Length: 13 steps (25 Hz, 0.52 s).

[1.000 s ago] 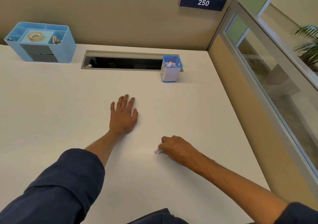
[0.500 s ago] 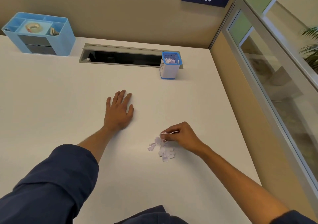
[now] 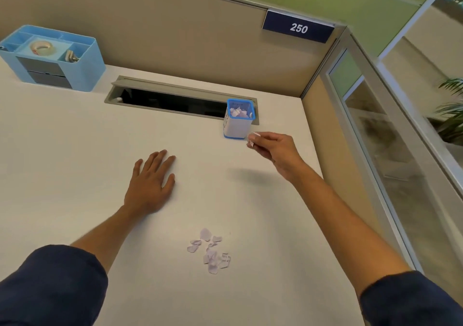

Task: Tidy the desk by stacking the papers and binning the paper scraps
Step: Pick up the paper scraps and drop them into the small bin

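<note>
scraps on desk (image 3: pixel 209 250): small pale torn bits, loosely clustered, lying flat
pinched scrap (image 3: pixel 251 143): tiny, just beside the bin
bin (image 3: pixel 238 122): blue-rimmed, upright, held scraps

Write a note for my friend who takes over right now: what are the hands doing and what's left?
Left hand: flat on the desk, holding nothing.
Right hand: pinching paper scraps beside the small blue bin.
Done: some scraps already sit in the bin.
Left: drop the pinched scraps in, then bin the scrap pile lying near the desk's front. No papers to stack are in view.
</note>
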Each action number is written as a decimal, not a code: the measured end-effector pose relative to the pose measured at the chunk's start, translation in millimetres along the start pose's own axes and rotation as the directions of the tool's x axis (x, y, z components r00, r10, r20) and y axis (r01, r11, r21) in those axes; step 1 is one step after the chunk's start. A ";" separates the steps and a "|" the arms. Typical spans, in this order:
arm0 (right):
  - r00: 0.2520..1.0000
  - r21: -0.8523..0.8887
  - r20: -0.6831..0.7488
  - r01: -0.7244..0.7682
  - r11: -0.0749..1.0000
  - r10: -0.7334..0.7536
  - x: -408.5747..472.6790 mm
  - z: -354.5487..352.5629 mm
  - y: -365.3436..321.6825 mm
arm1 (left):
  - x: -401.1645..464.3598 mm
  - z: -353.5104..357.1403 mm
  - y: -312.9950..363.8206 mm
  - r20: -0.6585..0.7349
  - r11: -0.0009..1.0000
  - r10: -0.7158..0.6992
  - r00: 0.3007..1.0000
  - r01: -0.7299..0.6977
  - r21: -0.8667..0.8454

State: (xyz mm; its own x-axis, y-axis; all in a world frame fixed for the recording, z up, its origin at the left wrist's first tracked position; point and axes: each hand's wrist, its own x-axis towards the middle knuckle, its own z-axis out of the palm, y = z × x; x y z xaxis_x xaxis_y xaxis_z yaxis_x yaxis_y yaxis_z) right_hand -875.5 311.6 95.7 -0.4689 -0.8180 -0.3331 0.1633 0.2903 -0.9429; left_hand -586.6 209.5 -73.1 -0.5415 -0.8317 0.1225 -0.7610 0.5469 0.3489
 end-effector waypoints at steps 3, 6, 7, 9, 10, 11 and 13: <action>0.986 -0.228 -0.061 0.135 0.964 -0.153 60.2 -1.4 -28.6 | 0.6 1.2 -0.6 0.002 1.000 0.004 1.000 -0.004 0.012; 0.957 -0.568 -0.020 0.228 0.791 -0.290 110.3 5.7 -43.2 | 1.5 2.5 -2.2 0.010 1.000 0.003 1.000 -0.004 0.018; 0.955 -0.678 0.017 0.228 0.699 -0.296 122.6 9.5 -47.6 | 1.5 3.0 -2.3 0.010 1.000 0.001 1.000 -0.002 0.019; 0.962 -0.847 0.100 0.215 0.486 -0.252 142.8 18.1 -56.1 | 2.7 3.9 -2.6 0.002 1.000 0.000 1.000 0.000 0.021; 0.968 -0.895 0.135 0.211 0.392 -0.212 149.8 22.7 -59.3 | 2.8 3.8 -3.1 -0.001 1.000 0.001 1.000 -0.001 0.023; 0.971 -0.925 0.169 0.216 0.312 -0.170 154.8 27.5 -62.3 | 3.1 3.7 -3.4 -0.001 1.000 0.000 1.000 0.000 0.024; 0.972 -0.951 0.206 0.225 0.210 -0.110 158.7 33.3 -67.6 | 3.1 3.9 -3.2 0.001 1.000 0.006 1.000 -0.006 0.030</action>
State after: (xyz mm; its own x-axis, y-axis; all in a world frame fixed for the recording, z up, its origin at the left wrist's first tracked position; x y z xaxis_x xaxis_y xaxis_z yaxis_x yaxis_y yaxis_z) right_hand -932.0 145.6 106.5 -0.2955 -0.9296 -0.2204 -0.8970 0.3494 -0.2709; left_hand -587.2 205.5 -77.4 -0.5462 -0.8286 0.1233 -0.7683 0.5541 0.3204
